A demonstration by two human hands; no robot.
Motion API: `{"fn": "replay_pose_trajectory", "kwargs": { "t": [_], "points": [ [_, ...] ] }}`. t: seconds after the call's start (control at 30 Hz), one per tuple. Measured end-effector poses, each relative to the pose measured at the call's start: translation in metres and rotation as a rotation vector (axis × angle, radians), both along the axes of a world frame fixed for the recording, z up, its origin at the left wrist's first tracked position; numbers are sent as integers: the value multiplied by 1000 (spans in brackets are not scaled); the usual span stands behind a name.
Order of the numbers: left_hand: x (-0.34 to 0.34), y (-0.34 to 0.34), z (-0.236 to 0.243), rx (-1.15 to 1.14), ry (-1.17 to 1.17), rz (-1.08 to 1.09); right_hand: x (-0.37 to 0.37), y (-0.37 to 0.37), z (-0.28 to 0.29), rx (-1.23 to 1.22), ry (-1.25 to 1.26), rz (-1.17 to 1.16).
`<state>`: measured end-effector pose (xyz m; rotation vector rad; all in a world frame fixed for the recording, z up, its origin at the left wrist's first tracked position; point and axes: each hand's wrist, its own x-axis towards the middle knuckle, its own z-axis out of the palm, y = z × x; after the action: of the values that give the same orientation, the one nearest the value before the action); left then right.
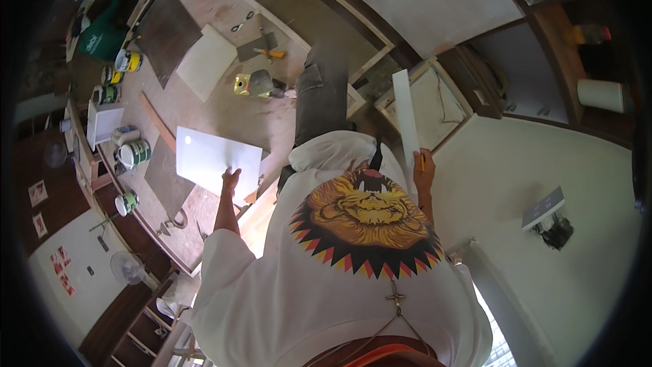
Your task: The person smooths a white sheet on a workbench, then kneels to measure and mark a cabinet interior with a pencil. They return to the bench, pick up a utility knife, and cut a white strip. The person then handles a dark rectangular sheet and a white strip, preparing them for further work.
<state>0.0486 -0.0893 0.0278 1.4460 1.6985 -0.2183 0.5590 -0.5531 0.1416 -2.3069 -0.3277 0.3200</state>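
Observation:
A white rectangular panel [207, 153] with a round hole or spot near one corner is tilted over the worktable on my left. My left hand [231, 179] is closed on its lower edge. On the other side, my right hand [424, 175] grips the lower end of a long, narrow white strip [405, 105], which points away from me. A thin yellow pencil-like stick [422, 161] shows between the fingers of that same hand.
The dusty worktable [224, 112] carries paint cans [134, 154], scissors [242, 22], a yellow tin [242, 84], a white sheet [206, 62] and a wooden strip [156, 120]. Beyond it a person in green [102, 41] is bent over. Wooden shelving [570, 47] stands at right.

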Motion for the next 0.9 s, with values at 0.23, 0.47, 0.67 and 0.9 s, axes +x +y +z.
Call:
{"fn": "replay_pose_trajectory", "kwargs": {
  "t": [0.23,0.47,0.67,0.9],
  "points": [
    [3,-10,6,66,162,-279,19,18,-12,132,-73,-22],
    [22,38,52,-451,197,-140,16,29,-24,52,-70,-67],
    [165,125,116,-681,207,-579,91,82,-9,-42,-61,25],
    [433,214,62,-361,-164,-1221,237,302,13,-24,-279,435]
  ]
}}
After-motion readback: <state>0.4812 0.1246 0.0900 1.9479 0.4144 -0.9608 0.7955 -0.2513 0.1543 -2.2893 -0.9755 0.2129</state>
